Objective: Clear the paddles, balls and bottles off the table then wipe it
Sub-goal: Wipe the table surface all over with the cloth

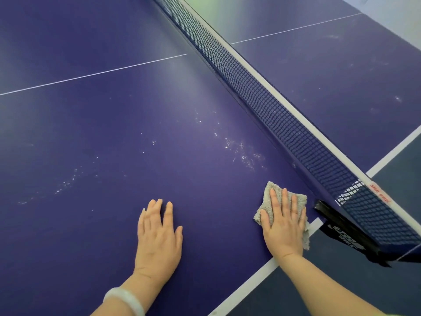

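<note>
Now the right hand (pixel 283 224) presses a grey folded terry cloth (pixel 282 197) flat on the blue table (pixel 114 137) near the net post, to wipe; the left hand (pixel 158 233) lies flat, fingers straight, for support.

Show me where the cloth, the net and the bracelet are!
cloth (pixel 270 192): head view, its fluffy upper-left corner.
net (pixel 262 99): head view, the dark mesh, midway along.
bracelet (pixel 127 295): head view, the pale band's top.

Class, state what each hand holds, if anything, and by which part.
Neither grips anything. The right hand presses flat on the middle of the grey cloth; the left hand rests flat on the table.
</note>
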Available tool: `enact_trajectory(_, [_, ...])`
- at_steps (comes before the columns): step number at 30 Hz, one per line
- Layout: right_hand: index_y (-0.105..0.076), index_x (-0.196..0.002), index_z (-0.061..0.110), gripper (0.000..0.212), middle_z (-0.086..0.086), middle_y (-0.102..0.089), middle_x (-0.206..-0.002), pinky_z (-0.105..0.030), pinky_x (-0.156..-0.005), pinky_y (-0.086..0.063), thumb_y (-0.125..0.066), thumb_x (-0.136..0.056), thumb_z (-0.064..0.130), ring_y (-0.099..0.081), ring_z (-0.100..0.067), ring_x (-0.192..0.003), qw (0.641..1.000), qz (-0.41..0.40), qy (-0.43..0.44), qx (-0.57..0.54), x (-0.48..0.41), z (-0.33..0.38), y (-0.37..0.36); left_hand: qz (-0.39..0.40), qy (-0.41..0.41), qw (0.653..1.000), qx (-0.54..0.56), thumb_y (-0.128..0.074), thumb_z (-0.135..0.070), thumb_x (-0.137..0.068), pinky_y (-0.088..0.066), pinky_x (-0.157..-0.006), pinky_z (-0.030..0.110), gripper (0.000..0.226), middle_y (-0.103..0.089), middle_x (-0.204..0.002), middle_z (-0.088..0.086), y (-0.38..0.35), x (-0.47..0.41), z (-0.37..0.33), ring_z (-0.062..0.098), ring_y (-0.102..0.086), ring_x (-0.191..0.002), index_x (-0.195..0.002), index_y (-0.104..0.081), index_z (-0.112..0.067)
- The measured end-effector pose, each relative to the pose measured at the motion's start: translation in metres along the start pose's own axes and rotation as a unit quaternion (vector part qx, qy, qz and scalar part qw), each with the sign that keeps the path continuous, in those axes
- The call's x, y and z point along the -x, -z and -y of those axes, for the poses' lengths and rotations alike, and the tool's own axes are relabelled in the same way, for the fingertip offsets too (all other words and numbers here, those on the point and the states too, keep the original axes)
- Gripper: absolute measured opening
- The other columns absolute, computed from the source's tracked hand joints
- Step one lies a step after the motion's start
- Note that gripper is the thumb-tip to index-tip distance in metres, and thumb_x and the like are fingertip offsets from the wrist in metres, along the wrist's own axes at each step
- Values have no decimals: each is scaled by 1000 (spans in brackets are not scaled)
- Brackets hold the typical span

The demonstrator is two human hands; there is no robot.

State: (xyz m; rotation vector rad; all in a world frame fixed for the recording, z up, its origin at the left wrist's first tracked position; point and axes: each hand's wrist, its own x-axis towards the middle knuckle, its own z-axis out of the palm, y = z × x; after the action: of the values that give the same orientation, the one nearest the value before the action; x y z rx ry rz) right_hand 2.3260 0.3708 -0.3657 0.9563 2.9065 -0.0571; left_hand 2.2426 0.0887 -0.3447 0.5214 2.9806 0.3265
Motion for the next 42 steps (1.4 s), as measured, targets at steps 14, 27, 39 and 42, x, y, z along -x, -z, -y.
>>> enact_trajectory(14, [-5, -155, 29, 73, -1, 1, -163, -53, -121, -2, 5, -91, 62, 2, -26, -151, 998, 14, -50, -42, -18, -3, 1, 42, -15, 999, -31, -21, -42, -96, -22, -116, 57, 66, -33, -152, 23, -27, -63, -75, 38, -23, -145, -147, -37, -3])
enact_trajectory(27, [9, -155, 26, 67, -7, 10, -164, -48, -121, 8, -19, -100, 51, 11, -27, -150, 995, 37, 69, -63, -167, 28, 14, 22, 15, 998, -52, -6, -49, -99, -18, -118, 50, 72, -36, -151, 17, -27, -64, -81, 33, -27, -145, -146, -41, -6])
enact_trajectory(39, [1, -156, 32, 67, 6, 9, -164, -48, -119, 3, -19, -98, 56, 12, -19, -150, 960, 52, 275, -30, -121, -33, 9, 33, 22, 998, -58, -11, -48, -99, -18, -117, 48, 68, -35, -152, 15, -22, -64, -82, 30, -26, -145, -148, -38, -8])
enact_trajectory(42, [14, -154, 30, 69, 3, 21, -162, -48, -120, 10, -14, -97, 57, 25, -19, -147, 978, 64, 194, -36, -164, 2, 16, 34, 22, 998, -53, -10, -48, -100, -15, -118, 47, 68, -35, -153, 13, -23, -64, -81, 29, -25, -146, -148, -37, -9])
